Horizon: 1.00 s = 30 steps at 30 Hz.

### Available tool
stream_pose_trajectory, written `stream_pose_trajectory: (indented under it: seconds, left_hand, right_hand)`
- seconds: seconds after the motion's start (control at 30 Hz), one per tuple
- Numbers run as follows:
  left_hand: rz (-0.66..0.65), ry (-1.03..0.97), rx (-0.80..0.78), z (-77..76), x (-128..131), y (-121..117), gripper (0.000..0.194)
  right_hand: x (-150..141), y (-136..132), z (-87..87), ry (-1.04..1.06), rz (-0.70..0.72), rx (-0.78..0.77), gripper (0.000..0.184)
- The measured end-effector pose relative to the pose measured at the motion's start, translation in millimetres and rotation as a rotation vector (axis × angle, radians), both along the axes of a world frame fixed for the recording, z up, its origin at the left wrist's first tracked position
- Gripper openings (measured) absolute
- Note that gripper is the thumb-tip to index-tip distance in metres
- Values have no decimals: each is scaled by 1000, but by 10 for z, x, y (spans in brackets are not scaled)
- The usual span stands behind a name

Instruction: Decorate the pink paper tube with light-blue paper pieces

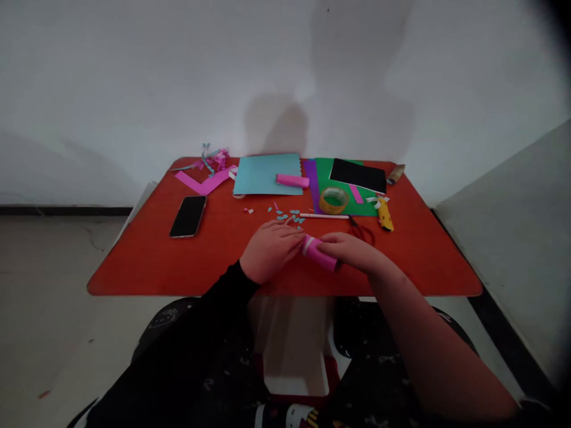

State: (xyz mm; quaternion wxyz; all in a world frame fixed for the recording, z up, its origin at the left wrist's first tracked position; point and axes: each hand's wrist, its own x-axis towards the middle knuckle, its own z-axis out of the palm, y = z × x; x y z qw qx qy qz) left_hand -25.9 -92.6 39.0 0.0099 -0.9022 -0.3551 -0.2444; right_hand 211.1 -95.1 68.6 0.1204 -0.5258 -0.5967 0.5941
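A pink paper tube (325, 257) with a white band around its left part lies tilted near the middle of the red table's front. My right hand (354, 251) is closed on it from the right, with the fingers over its top. My left hand (273, 248) comes from the left, fingers pressed together at the tube's banded end; its fingertips are partly hidden. Just beyond the left fingers lie small light-blue paper scraps (294, 219). Red-handled scissors (363, 233) rest behind my right hand, partly covered by it.
On the red table (147, 261) are a phone (188, 216), light-blue sheet (259, 172), another pink tube (292, 181), tape roll (333, 201), white stick (324, 216), green sheet (323, 172), black sheet (359, 175), yellow object (384, 214) and pink strips (203, 184). A wall stands behind.
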Motion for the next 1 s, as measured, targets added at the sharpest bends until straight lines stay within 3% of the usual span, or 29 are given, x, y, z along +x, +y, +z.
stream_pose_trajectory:
  seconds: [1.0]
  left_hand:
    - [25,-105,-27,-57,-25,60,23]
  right_hand:
    - [-69,-5,12,13,-23,17,29]
